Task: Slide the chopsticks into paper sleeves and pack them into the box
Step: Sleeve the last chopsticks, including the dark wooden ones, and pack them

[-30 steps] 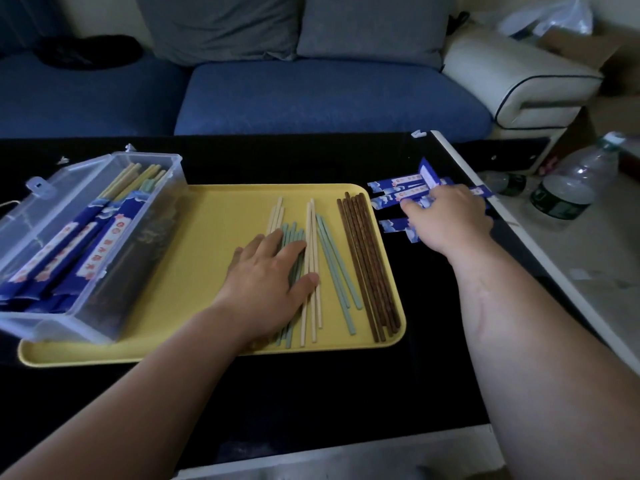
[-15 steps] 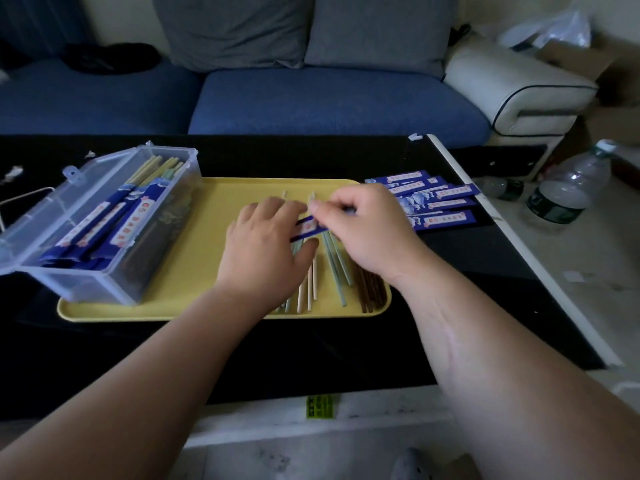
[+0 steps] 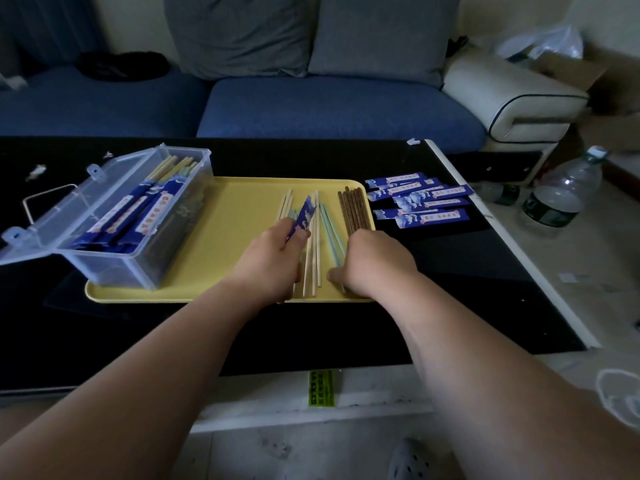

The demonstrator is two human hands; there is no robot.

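My left hand [image 3: 273, 258] pinches one blue paper sleeve [image 3: 304, 214] over the yellow tray [image 3: 235, 216]; the sleeve points away from me. Pale wooden chopsticks [image 3: 313, 258], teal chopsticks [image 3: 329, 226] and brown chopsticks [image 3: 353, 209] lie loose on the tray. My right hand [image 3: 374, 261] sits on the near ends of the teal and brown ones with its fingers curled down over the teal pair; the fingertips are hidden. A clear plastic box [image 3: 114, 268] stands open on the tray's left end and holds several sleeved chopsticks. Spare sleeves [image 3: 422, 199] lie right of the tray.
The tray rests on a black table [image 3: 450, 271] whose white right edge runs diagonally. A water bottle [image 3: 557, 195] stands on the floor beyond that edge. A blue sofa [image 3: 329, 105] is behind the table. The box lid [image 3: 69, 188] hangs open to the left.
My right hand took a sleeve from the pile and passed it to my left hand, which now holds it. The right hand then dropped onto the near ends of the chopsticks.
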